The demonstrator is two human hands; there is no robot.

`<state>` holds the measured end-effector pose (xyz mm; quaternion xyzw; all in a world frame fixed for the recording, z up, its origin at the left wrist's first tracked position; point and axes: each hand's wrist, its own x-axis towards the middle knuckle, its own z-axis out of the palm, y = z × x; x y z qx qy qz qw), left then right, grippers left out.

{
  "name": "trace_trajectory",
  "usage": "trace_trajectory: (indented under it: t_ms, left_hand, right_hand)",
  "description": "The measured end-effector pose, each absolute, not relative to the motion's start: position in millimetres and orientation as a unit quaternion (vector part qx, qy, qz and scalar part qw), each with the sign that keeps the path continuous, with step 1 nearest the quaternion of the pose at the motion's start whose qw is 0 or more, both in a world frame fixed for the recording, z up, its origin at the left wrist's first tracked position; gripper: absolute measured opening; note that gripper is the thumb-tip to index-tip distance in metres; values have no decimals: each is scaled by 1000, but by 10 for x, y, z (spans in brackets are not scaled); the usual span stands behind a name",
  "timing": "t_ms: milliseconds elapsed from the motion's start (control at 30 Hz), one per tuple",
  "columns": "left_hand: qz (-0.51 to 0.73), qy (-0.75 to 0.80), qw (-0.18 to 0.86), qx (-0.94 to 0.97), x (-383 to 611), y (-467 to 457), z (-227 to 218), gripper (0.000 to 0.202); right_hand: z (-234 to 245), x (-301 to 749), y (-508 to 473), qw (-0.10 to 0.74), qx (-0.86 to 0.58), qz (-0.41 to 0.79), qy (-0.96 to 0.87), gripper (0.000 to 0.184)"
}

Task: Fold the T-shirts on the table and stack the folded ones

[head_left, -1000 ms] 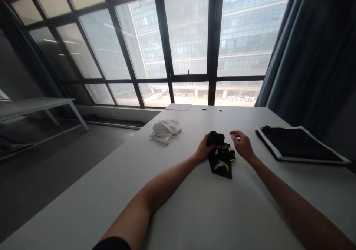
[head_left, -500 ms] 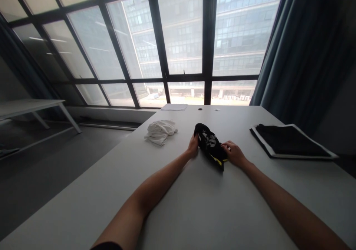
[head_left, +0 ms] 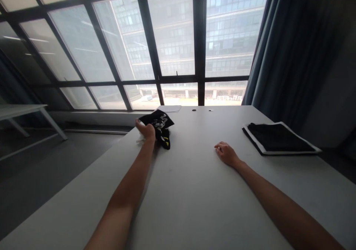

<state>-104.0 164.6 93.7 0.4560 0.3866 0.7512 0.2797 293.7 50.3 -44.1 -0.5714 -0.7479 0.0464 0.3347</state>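
Toward eleven o'clock, the left hand point(head_left: 147, 132) is holding the black cloth point(head_left: 164, 121), soft and creased, its pale print buckling; a white cloth point(head_left: 139, 142) is lying mostly hidden behind. Toward one, the right hand point(head_left: 226, 153) is curling loosely; whether its fingertips are meeting, I cannot tell.

The white bench point(head_left: 189, 190) carries paper point(head_left: 172, 109) at its far edge, a black-and-white stack point(head_left: 280, 138) on the right and, on the left, a white cloth point(head_left: 140, 140), mostly hidden.
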Motion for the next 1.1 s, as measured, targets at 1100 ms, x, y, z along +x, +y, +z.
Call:
trace_trajectory:
  t_ms: [1100]
  left_hand:
    - [223,214,176,935,491,751,-306,41]
  right_hand:
    - [-394,2893,459,328,-575,47,-748,20]
